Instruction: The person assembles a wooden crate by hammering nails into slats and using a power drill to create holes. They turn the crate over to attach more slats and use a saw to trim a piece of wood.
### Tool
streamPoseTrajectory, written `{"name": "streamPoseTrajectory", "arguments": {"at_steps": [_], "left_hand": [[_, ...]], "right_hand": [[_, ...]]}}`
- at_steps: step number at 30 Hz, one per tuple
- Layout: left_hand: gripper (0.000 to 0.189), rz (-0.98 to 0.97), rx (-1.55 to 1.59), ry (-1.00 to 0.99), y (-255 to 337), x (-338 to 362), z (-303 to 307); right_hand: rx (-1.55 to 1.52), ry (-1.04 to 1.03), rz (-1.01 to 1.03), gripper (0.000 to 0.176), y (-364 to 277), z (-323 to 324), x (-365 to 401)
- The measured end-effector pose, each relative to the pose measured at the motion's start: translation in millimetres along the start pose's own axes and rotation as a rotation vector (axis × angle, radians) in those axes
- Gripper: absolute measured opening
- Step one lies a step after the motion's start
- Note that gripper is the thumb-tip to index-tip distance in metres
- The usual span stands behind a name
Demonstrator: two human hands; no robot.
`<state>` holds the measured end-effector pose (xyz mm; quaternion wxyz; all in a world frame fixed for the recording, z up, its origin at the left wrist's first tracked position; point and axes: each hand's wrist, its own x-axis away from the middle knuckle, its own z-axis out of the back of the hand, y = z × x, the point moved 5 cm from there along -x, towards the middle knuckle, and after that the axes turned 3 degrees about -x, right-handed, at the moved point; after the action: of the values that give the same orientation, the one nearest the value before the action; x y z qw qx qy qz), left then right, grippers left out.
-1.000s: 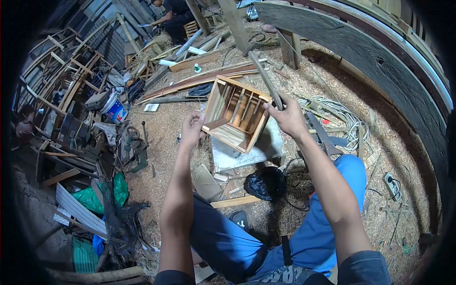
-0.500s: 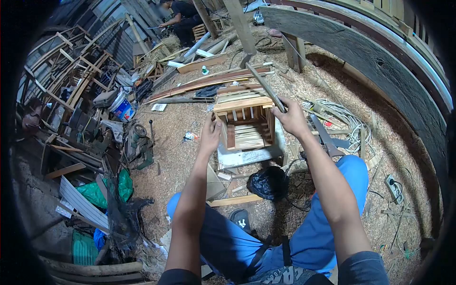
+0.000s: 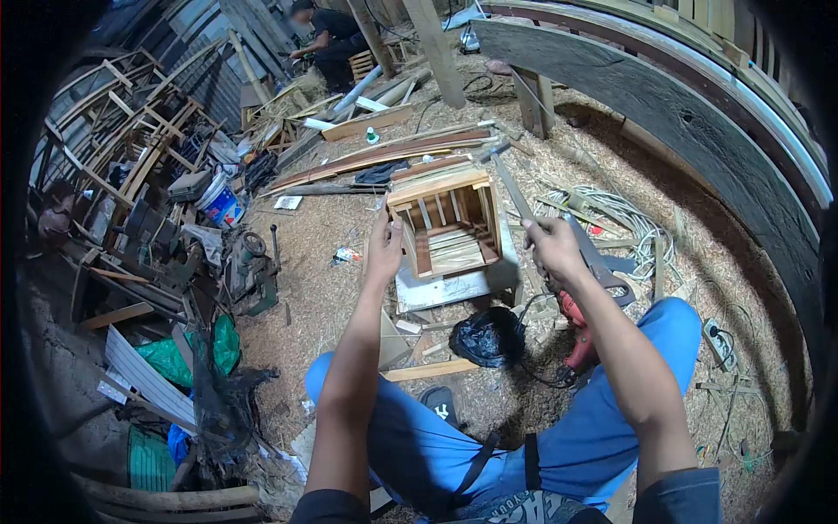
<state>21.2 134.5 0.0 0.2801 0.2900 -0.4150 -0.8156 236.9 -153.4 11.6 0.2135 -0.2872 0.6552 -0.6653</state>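
One wooden crate (image 3: pixel 454 251) stands against the left hand (image 3: pixel 382 249).

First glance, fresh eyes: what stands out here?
Probably the slatted wooden crate in the middle, on a pale board, with the left hand at its left side. Next, the hammer in the right hand, just right of the crate, its head pointing away from the person. Then the bright red power tool on the ground, below the right hand in the view.
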Motion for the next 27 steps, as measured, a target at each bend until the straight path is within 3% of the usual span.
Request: {"name": "streamPoseTrajectory", "arguments": {"at_steps": [3, 9, 15, 19, 21, 27], "left_hand": [[0.054, 0.005, 0.139, 0.078, 46.5, 7.5, -6.6], [0.049, -0.262, -0.112, 0.287, 30.5, -9.8, -3.1], [0.049, -0.159, 0.068, 0.382, 18.5, -14.5, -17.8], [0.048, -0.223, 0.234, 0.422, 30.8, -16.1, -23.5], [0.048, -0.289, 0.221, 0.402, 37.4, -17.2, -24.0], [0.048, -0.233, 0.237, 0.393, 29.6, -10.8, -28.9]], "right_hand": [[-0.098, -0.054, -0.107, 0.036, 4.7, 16.7, 24.8], [-0.098, -0.149, -0.117, 0.028, -6.6, 57.0, 65.7], [0.111, -0.331, -0.241, 0.03, -26.7, 72.7, 99.8], [0.237, -0.425, -0.271, 0.032, -19.2, 67.6, 103.6], [0.313, -0.418, -0.239, 0.033, -9.1, 60.4, 98.9], [0.422, -0.459, -0.01, 0.029, 1.2, 21.3, 82.0]]}}
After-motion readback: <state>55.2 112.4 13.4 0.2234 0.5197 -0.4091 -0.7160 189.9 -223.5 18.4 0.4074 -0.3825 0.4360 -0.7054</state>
